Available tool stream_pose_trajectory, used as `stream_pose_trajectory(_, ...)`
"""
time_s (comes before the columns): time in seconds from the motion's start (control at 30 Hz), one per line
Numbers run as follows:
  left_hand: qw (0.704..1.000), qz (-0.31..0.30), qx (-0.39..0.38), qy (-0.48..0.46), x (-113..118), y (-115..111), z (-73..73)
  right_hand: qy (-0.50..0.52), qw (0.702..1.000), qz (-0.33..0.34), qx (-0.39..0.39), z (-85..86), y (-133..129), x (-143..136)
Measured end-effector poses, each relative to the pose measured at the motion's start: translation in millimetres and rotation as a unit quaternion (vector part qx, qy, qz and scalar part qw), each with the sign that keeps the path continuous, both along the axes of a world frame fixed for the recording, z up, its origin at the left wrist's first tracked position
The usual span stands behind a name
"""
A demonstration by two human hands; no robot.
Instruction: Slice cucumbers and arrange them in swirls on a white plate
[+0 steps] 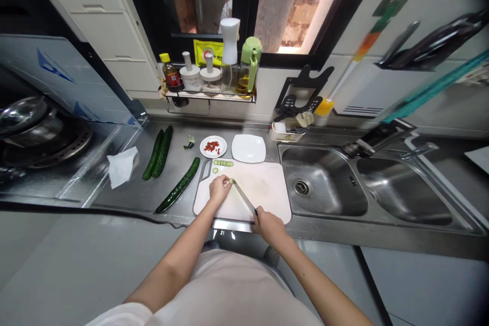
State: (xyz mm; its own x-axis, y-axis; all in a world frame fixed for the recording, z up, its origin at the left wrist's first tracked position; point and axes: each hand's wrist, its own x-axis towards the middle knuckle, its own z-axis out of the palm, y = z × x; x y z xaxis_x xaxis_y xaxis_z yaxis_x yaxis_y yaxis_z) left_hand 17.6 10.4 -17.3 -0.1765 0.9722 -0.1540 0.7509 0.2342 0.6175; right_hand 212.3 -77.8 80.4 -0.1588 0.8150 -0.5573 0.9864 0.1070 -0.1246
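My right hand (pixel 268 224) is wrapped round the handle of a knife (pixel 244 196), whose blade slants up and left across the white cutting board (pixel 263 198). At the blade's tip lies a small green cucumber piece (pixel 232 181). The closed fingers of my left hand (pixel 220 188) touch that piece; how much of it they cover is hidden. A row of thin cucumber slices (pixel 223 163) lies along the board's upper left edge, with a single slice just below. Left of the board rests a whole cucumber (pixel 178 186).
Two more cucumbers (pixel 157 153), green trimmings (pixel 189 142), a plate of red pieces (pixel 213 147) and a bare white plate (pixel 248 148) stand behind and left. A paper towel (pixel 122 167) lies far left. The double sink (pixel 324 181) is right; a bottle rack (pixel 212 96) hangs above.
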Motion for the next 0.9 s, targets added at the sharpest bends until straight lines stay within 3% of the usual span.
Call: stream_pose_trajectory(0.9,1.0,0.0,-0.001,0.004,-0.5,1.1,3.3,-0.003,1.0,0.005,-0.001,-3.9,2.0,-1.0)
